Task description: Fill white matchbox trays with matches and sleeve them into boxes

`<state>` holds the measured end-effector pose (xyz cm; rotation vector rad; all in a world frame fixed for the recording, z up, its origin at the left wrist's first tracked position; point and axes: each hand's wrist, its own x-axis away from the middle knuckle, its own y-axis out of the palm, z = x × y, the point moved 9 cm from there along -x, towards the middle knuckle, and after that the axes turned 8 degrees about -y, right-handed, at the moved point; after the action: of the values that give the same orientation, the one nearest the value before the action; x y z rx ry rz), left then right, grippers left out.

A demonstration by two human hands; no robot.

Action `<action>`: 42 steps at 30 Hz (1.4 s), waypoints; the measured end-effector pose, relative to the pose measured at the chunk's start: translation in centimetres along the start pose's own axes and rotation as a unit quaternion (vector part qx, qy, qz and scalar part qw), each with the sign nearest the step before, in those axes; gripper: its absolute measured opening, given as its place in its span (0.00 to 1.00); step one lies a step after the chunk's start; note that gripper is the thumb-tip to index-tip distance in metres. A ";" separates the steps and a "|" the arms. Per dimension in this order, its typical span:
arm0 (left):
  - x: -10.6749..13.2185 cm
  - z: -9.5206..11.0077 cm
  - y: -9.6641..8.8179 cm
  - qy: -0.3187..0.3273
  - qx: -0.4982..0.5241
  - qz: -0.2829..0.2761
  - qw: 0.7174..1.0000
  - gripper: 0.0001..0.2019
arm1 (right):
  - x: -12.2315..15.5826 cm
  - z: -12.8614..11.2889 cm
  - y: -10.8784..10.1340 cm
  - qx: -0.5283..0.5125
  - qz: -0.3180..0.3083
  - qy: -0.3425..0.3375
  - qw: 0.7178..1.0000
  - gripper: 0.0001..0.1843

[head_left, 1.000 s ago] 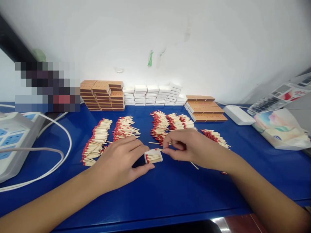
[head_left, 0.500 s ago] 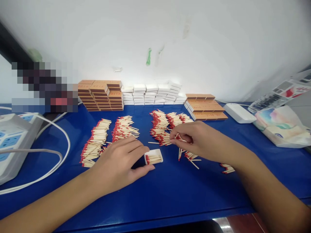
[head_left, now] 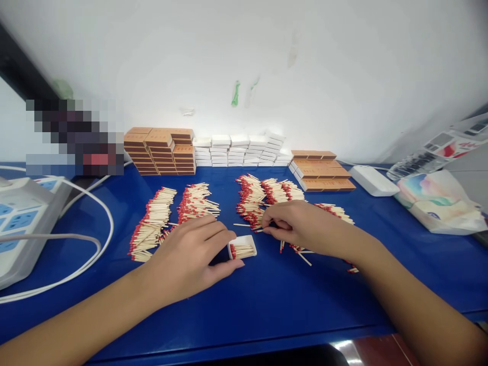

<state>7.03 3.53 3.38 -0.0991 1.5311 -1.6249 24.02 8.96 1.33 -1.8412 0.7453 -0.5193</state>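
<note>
One white, rectangular tray (head_left: 247,240), part-filled with slender red-tipped matchsticks (head_left: 244,250), lies on the glossy blue bench (head_left: 274,300); the left hand (head_left: 196,246) spreads about its left end, the right hand (head_left: 295,222) pinches one wooden match (head_left: 260,231).

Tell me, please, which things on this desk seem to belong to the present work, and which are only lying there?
Seem to belong to the work:
small white tray, at the left hand
loose matches, at the right hand
stacked white boxes
brown matchboxes

Seem only to lie there:
power strip
white rectangular device
pastel packet
</note>
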 end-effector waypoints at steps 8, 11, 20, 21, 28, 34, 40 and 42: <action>0.1 -0.1 0.0 0.001 -0.002 0.003 1.000 0.13 | -0.2 0.0 -0.4 -0.002 0.031 -0.033 0.999 0.09; 0.2 -0.1 0.0 0.002 -0.004 0.003 1.000 0.13 | -0.2 0.0 -0.3 0.001 0.030 -0.038 0.999 0.09; 0.0 -0.2 0.2 0.000 0.001 -0.004 1.000 0.14 | 0.1 0.4 0.3 -0.002 -0.014 0.018 1.000 0.08; 0.0 -0.2 0.2 -0.001 0.001 -0.004 1.000 0.14 | 0.1 0.4 0.3 -0.004 -0.014 0.020 1.000 0.08; 0.2 -0.1 0.1 0.003 0.002 0.000 1.000 0.13 | 0.1 0.5 -0.2 -0.006 -0.002 0.029 1.000 0.08; 0.2 -0.2 0.2 0.001 0.001 -0.005 1.000 0.13 | 0.1 0.4 -0.3 -0.007 0.003 0.024 1.000 0.10; 0.2 -0.1 0.1 0.003 -0.005 -0.002 1.000 0.13 | 0.0 0.3 -0.1 -0.009 -0.010 0.014 1.000 0.08; 0.2 -0.2 0.2 0.003 -0.005 -0.002 1.000 0.13 | 0.0 0.2 0.1 -0.013 -0.017 0.015 1.000 0.09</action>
<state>6.93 3.57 3.10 -0.1024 1.5451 -1.6220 24.14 9.11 1.19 -1.8759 0.7454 -0.5620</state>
